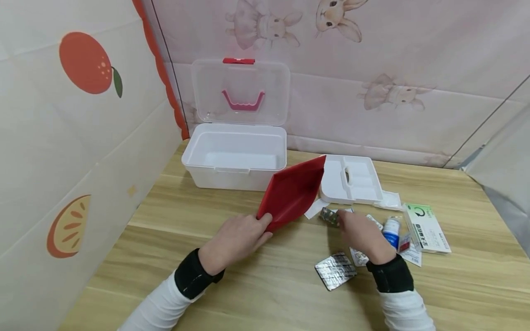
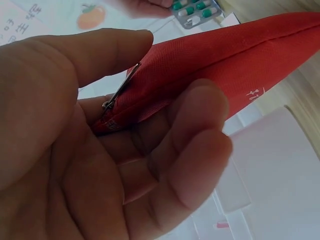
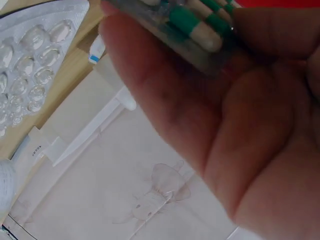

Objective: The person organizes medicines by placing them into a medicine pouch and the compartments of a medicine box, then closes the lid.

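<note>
Pouch in red fabric is pinched at its near zipper corner by the left hand, thumb over fingers, and is held tilted, long axis running up and away to the right toward the white tray. Capsule blister is pinched in the right hand, just right of the pouch's lower edge, so the right hand is nearer. 1 foil blister lies flat on the table near the right wrist.
</note>
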Motion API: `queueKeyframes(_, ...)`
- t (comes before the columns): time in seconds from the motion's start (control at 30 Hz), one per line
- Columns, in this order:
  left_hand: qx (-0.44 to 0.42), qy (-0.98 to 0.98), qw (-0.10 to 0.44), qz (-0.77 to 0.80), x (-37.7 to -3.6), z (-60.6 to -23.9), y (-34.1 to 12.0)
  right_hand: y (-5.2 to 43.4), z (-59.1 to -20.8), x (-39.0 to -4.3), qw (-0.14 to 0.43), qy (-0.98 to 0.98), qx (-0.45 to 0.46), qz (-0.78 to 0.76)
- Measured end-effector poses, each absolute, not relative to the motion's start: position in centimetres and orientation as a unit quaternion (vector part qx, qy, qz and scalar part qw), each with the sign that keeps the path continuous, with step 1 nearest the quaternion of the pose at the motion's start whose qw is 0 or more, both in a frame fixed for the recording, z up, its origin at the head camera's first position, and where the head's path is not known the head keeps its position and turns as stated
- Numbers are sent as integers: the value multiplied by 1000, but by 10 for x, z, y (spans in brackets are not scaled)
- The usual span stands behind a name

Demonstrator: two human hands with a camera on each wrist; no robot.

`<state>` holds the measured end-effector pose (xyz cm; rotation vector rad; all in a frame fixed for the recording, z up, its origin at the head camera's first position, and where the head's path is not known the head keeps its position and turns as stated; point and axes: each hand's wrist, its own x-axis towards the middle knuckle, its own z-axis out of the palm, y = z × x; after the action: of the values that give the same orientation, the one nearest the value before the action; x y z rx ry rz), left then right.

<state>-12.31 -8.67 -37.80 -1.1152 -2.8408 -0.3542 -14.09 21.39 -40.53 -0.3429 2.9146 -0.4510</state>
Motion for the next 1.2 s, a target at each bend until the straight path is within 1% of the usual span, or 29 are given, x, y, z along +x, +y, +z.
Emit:
queueKeyframes(0.2,-365,-924,38,-111,-124,-378,-87,215,-398,-140,20,986,-73,-151)
queueKeyframes(0.33,-366,-923,35,-111,-124,-377,-87,215,-394,-138,-28,979,-47,-195)
queueKeyframes(0.4,-366,-923,33,-110,-123,-377,-88,213,-393,-137,-65,970,-42,-229)
queueKeyframes(0.57,-366,-924,33,-107,-123,-377,-88,207,-388,-134,-191,931,-50,-306)
queueKeyframes(0.63,-366,-924,34,-108,-124,-377,-88,205,-386,-133,-226,914,-54,-332)
queueKeyframes(0.7,-366,-924,34,-110,-124,-377,-88,205,-384,-132,-242,902,-56,-354)
queueKeyframes(0.9,-369,-923,37,-107,-124,-377,-87,204,-381,-130,-259,877,-70,-399)
queueKeyframes(1.2,-377,-920,33,-106,-124,-377,-87,196,-377,-124,-325,826,-118,-445)
